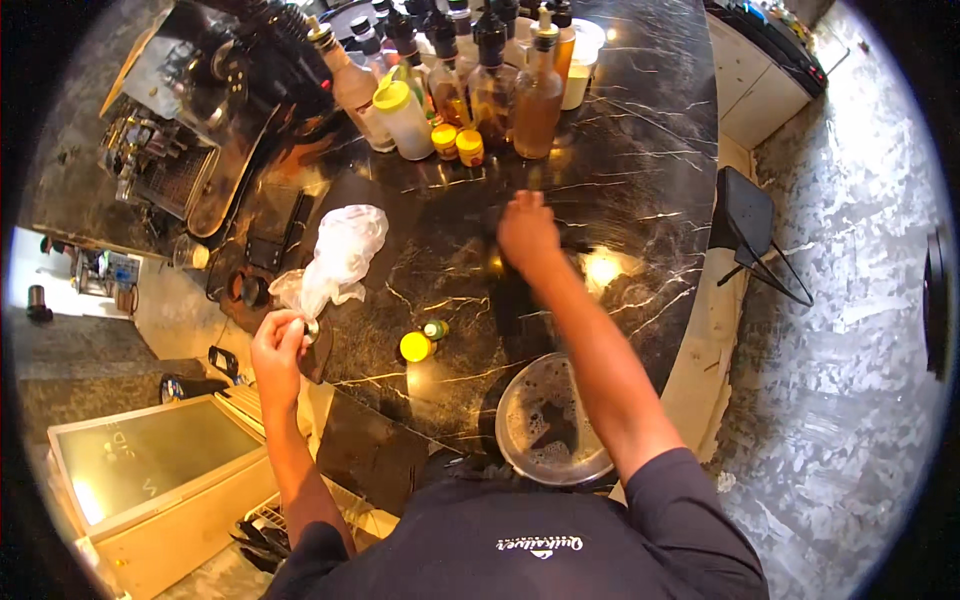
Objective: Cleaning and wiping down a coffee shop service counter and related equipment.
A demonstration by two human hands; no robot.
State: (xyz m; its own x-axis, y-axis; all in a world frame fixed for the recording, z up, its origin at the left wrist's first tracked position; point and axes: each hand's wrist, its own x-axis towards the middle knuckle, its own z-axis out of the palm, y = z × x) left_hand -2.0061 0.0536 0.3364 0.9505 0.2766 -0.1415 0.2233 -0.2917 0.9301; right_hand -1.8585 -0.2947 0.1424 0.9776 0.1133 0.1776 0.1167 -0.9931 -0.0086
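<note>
My left hand [279,346] pinches a small, dark greenish round thing [310,328], beside a crumpled clear plastic bag [346,244]; whether the fingers also grip the bag's end I cannot tell. My right hand [529,231] reaches over the dark marbled countertop [645,172], curled and slightly blurred; its palm side is hidden. Beyond it stands a pour-spout bottle of brown liquid [537,112]. Under my right forearm sits a round clear tub of sudsy water [551,420]. A yellow-lidded jar [415,346] and a small green-capped bottle [436,329] stand between my arms.
Bottles crowd the counter's far side, with a yellow-topped squeeze container [405,112] and two small yellow-lidded jars [457,142] in front. At the left are a black phone-like object [274,232] and an espresso machine's drip tray [176,172]. A black chair [746,210] stands beyond the right edge.
</note>
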